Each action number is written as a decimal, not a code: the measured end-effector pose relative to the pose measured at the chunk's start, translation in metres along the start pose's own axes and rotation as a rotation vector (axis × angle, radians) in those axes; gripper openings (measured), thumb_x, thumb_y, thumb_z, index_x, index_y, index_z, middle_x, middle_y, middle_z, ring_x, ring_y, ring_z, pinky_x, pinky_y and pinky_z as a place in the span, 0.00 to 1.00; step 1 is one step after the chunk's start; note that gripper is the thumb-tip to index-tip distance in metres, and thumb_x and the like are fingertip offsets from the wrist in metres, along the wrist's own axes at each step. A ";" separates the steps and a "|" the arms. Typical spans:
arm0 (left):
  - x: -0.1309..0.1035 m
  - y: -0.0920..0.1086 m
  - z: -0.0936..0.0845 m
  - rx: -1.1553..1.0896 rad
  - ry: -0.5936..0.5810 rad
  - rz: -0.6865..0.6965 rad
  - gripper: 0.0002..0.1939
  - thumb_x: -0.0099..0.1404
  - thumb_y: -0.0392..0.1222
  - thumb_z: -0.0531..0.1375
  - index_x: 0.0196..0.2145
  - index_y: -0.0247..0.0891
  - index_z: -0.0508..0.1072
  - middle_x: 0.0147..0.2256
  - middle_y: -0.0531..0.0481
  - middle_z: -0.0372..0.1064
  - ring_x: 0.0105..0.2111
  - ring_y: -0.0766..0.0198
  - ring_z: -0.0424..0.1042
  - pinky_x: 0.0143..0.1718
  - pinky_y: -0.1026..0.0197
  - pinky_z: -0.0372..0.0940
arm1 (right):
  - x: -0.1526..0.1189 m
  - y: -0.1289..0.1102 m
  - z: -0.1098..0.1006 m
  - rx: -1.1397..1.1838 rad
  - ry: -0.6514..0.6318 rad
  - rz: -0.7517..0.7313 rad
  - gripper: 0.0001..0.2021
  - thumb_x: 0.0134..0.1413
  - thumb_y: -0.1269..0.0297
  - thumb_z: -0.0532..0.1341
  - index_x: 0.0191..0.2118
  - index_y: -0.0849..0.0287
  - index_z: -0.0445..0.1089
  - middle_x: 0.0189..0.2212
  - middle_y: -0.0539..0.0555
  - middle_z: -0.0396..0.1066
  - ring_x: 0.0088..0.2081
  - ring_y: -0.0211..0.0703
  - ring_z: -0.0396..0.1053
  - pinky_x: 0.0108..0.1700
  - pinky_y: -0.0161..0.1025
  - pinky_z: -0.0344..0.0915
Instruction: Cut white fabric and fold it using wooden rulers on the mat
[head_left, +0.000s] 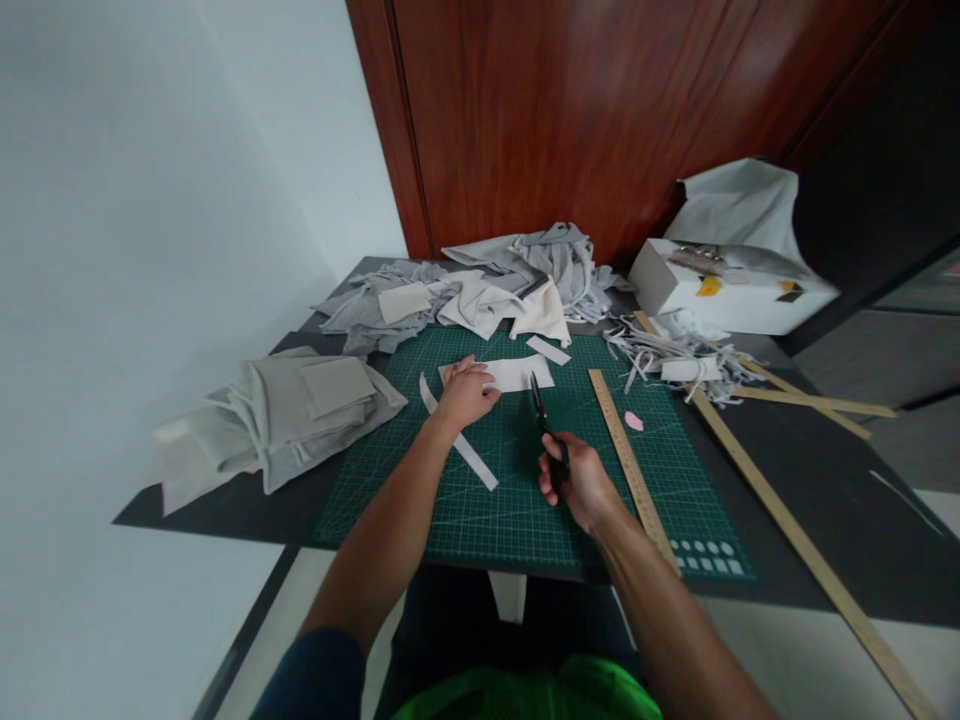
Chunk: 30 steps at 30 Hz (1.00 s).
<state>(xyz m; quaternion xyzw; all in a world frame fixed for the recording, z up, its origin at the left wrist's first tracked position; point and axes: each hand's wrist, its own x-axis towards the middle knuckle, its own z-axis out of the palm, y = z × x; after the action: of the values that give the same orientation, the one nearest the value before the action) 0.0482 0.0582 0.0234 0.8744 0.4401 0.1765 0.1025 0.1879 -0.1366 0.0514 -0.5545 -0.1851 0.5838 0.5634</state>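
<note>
the white cloth piece point(517, 374) is pale, flat and long, and it lies across the green cutting mat point(517, 510). my left hand point(466, 393) rests upon its left part, palm down, the fingers bent and partly open. my right hand point(576, 478) is closed around the handles of the black scissors point(541, 408), whose blades point away from me, at the cloth's lower edge.

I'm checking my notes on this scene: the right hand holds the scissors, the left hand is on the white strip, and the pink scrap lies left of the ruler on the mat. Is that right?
Not quite: the head view shows the pink scrap right of the ruler. The rest stands.
</note>
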 end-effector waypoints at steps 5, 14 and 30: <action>0.001 0.007 0.006 -0.072 0.020 0.083 0.14 0.69 0.39 0.64 0.51 0.43 0.84 0.57 0.47 0.79 0.67 0.48 0.66 0.72 0.42 0.56 | -0.007 0.003 0.000 -0.026 -0.051 0.057 0.19 0.48 0.50 0.69 0.34 0.52 0.60 0.20 0.43 0.65 0.16 0.38 0.63 0.14 0.33 0.54; 0.006 0.008 0.013 -0.075 -0.002 0.077 0.12 0.72 0.36 0.61 0.33 0.46 0.84 0.51 0.49 0.82 0.59 0.51 0.74 0.67 0.42 0.60 | -0.024 0.004 -0.007 -0.054 -0.094 0.108 0.18 0.52 0.49 0.68 0.33 0.52 0.59 0.21 0.43 0.64 0.17 0.39 0.64 0.15 0.35 0.58; 0.004 0.007 0.012 -0.204 0.053 0.102 0.08 0.70 0.35 0.62 0.41 0.41 0.82 0.49 0.46 0.82 0.55 0.55 0.77 0.64 0.52 0.66 | 0.005 0.004 0.013 -0.055 -0.061 0.097 0.17 0.51 0.51 0.67 0.34 0.52 0.58 0.20 0.43 0.64 0.17 0.38 0.64 0.14 0.34 0.58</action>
<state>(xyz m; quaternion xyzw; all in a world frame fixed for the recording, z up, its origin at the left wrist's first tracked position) 0.0607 0.0572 0.0156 0.8759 0.3774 0.2481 0.1701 0.1763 -0.1285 0.0500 -0.5599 -0.1911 0.6218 0.5132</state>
